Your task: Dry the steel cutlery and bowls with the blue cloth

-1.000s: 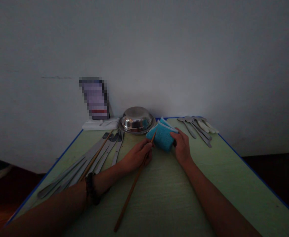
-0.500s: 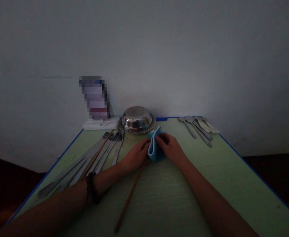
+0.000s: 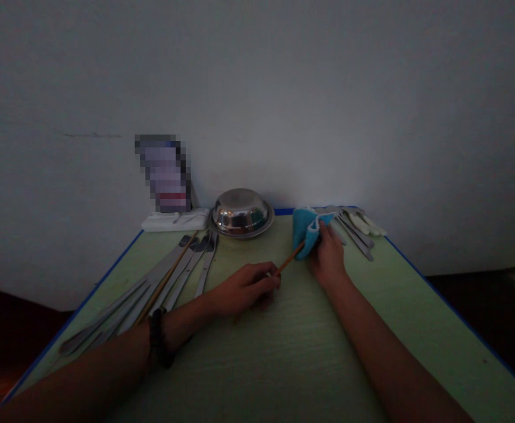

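Observation:
My left hand (image 3: 251, 288) is closed around a thin brown wooden chopstick (image 3: 290, 258), with the fingers pinching it along its length. The stick slants up to the right, and its far end goes into a folded blue cloth with a pale edge (image 3: 303, 229). My right hand (image 3: 330, 252) grips that cloth, which wraps the stick's end. Both hands are above the green table (image 3: 301, 352), the right one farther from me. The near end of the stick shows only faintly below my left hand.
Several long flat metal utensils (image 3: 187, 276) and another wooden stick (image 3: 169, 282) lie at the left. An upturned metal bowl (image 3: 241, 211) stands at the back by the wall. Several spoons (image 3: 358, 232) lie back right. A blurred phone-like screen (image 3: 164, 176) leans on a white base (image 3: 175, 220).
My right hand has moved right and away with the cloth, apart from my left hand. The chopstick has shifted up and to the right, its middle now bare between the hands.

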Available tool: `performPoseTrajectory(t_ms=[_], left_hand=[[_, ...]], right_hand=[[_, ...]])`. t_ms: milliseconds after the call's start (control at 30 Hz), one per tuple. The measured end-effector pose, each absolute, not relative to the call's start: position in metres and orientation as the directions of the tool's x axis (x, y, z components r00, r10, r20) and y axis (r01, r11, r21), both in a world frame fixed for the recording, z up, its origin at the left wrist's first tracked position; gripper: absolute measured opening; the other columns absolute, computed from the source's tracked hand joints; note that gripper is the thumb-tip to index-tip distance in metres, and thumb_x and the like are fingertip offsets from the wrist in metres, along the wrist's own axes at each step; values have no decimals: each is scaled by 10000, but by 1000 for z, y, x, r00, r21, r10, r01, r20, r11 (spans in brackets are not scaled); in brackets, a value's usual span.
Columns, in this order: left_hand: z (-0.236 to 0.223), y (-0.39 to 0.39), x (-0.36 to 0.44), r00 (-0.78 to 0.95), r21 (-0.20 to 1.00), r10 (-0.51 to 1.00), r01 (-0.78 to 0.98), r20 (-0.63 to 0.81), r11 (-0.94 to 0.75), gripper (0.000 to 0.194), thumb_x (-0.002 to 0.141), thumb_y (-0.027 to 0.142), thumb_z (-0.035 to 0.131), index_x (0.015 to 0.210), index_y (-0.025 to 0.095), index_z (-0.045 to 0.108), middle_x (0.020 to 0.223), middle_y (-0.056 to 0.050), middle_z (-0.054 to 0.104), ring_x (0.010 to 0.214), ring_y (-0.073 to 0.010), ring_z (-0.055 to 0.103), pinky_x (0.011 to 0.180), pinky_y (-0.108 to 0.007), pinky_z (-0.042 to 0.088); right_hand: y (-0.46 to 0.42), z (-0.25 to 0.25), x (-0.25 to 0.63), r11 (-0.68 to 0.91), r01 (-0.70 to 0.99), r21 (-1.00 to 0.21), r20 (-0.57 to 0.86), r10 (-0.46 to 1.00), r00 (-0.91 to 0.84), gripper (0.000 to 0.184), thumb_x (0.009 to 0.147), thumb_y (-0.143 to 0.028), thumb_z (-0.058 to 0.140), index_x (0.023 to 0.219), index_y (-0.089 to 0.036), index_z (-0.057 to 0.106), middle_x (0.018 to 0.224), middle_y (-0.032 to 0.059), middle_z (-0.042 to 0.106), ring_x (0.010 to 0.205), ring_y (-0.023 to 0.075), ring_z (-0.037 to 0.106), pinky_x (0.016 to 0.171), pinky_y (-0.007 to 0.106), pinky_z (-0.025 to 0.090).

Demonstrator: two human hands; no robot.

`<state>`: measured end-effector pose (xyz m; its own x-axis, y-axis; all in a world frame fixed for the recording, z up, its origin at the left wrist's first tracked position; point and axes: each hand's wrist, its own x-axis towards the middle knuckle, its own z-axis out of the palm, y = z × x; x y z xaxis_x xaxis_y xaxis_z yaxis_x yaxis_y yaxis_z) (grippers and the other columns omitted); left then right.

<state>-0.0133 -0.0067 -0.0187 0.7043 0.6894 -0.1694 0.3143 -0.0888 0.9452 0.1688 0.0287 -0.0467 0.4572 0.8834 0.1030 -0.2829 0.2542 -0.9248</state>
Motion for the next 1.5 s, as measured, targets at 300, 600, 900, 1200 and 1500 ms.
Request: performPoseTrajectory(t_ms=[300, 600, 900, 1200, 1500], left_hand=[[-27, -1, -12, 642, 957, 758, 277, -117, -87, 244, 878, 394, 390, 845, 170, 482, 550, 72, 383, 446, -69, 364, 403, -170, 286], [-25, -2, -13, 628, 935, 768, 335, -128, -118, 238, 880, 381, 390, 822, 175, 493, 541, 64, 413, 457, -82, 392, 416, -184, 307], [-24, -3, -10, 625, 927, 773, 344, -110, -147, 232, 874, 376, 407, 771, 181, 478, 537, 67, 423, 454, -84, 394, 431, -195, 312], [-22, -3, -10, 621, 900, 775, 396, -116, -182, 248, 879, 377, 393, 782, 170, 490, 581, 51, 437, 514, -94, 421, 475, -203, 342], [-26, -3, -11, 615, 917, 774, 379, -151, -123, 262, 867, 412, 408, 770, 178, 479, 561, 55, 442, 466, -90, 403, 423, -196, 316]], right_hand=[[20, -47, 151, 168, -295, -941, 85, 958, 275, 313, 681, -480, 616, 763, -182, 567, 624, -52, 534, 552, 90, 439, 547, 229, 359], [20, -49, 144, 109, -413, -904, 37, 983, 179, 367, 682, -490, 614, 880, -180, 617, 807, 13, 650, 772, 150, 564, 747, 282, 423], [22, -59, 143, 153, -272, -950, 83, 964, 253, 424, 726, -552, 530, 912, -180, 609, 776, 28, 655, 754, 160, 574, 673, 268, 428], [22, -60, 144, 147, -232, -961, 78, 956, 283, 424, 715, -556, 536, 883, -177, 619, 744, 23, 646, 735, 161, 565, 659, 268, 426], [23, -61, 144, 143, -237, -961, 72, 956, 284, 430, 700, -568, 543, 852, -173, 619, 716, 12, 640, 696, 149, 556, 637, 255, 419]])
